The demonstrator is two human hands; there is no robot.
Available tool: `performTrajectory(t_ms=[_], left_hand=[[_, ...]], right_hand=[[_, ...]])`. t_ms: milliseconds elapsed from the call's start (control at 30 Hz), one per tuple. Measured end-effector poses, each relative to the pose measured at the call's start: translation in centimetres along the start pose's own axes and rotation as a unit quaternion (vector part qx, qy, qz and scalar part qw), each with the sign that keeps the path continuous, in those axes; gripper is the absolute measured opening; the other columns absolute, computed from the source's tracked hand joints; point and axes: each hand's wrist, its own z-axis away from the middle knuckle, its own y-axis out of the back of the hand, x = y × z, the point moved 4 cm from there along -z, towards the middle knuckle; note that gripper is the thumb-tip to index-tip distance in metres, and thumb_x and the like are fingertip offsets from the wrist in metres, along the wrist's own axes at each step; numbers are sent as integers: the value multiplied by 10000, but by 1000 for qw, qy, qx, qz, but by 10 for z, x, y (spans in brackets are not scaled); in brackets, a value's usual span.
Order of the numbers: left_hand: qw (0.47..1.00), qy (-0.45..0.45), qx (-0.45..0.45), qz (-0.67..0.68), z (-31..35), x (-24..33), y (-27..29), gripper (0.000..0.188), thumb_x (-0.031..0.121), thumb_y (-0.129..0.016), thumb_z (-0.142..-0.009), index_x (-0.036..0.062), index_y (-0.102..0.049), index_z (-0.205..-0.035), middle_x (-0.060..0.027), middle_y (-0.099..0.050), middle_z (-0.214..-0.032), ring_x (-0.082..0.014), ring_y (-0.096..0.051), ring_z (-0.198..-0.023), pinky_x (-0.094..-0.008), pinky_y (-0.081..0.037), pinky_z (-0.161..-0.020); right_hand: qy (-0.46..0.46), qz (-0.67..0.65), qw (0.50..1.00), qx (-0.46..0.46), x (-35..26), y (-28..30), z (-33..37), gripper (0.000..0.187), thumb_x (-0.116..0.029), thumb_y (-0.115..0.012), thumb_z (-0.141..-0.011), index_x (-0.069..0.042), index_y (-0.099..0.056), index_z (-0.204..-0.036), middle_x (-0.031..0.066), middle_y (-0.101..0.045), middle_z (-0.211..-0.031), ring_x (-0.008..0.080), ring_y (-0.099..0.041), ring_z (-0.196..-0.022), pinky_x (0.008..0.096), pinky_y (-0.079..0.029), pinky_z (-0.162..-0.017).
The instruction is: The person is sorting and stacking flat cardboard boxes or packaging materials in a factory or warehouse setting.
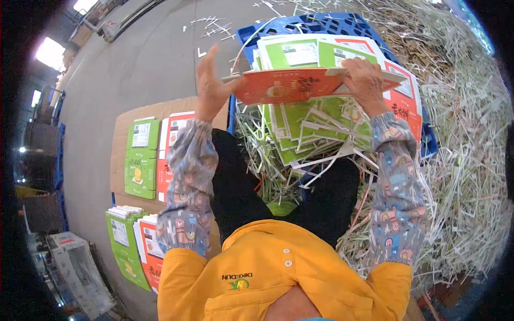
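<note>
Red printed panel, right end: the fingers of our right hand curl over its upper edge and grip it, though we cannot tell where the thumb lies. On our left hand, the fingers point away from us, spread apart; only the thumb meets the panel's left end, and we cannot tell how firmly it presses. We judge that contact at both ends steadies a long, thin piece that might otherwise tip.

The panel spans our front, above a stack of green sheets, presumably because both hands reach it equally there. Loose paper strips lie over the stack's near side. Beneath, a blue pallet probably serves to raise the stack off the floor.

To our left, a green panel and a red-and-white one lie flat, side by side, on a brown cardboard sheet, likely for protection. Nearer us, a green stack adjoins a red-and-white stack, apparently separated by colour. To our right spreads a heap of shredded paper.
</note>
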Motion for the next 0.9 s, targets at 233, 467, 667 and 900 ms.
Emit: performTrajectory(t_ms=[233,467,667,900], left_hand=[[954,166,-92,233,93,-71,-89,741,148,-721,-652,25,-301,-1250,-91,-377,-1224,-190,-404,-1086,-341,-343,-905],[743,322,-66,583,102,-55,-101,230,94,-625,-747,45,-576,-966,-11,-582,-866,-109,-542,-781,-250,-453,-689],[788,330,-33,519,71,-60,-48,142,104,-598,-767,53,-576,-897,2,-554,-746,-78,-502,-654,-233,-393,-526],[787,374,106,478,166,-133,81,216,57,-626,-724,29,-571,-930,-39,-602,-825,-122,-566,-667,-232,-429,-550]], right_hand=[[19,19,999,19,-11,0,-5,389,-236,-650,-635,-132,-529,-990,14,-511,-826,199,-496,-792,355,-344,-696],[66,43,997,16,-4,-11,-2,247,-197,-593,-681,-132,-541,-913,36,-512,-806,229,-492,-769,379,-351,-681],[80,87,991,61,18,-14,-45,153,-225,-510,-768,-103,-570,-837,71,-543,-821,259,-506,-795,400,-357,-696],[229,-173,958,3,-176,15,-126,191,-212,-523,-772,-68,-565,-891,94,-530,-823,256,-502,-811,364,-345,-739]])
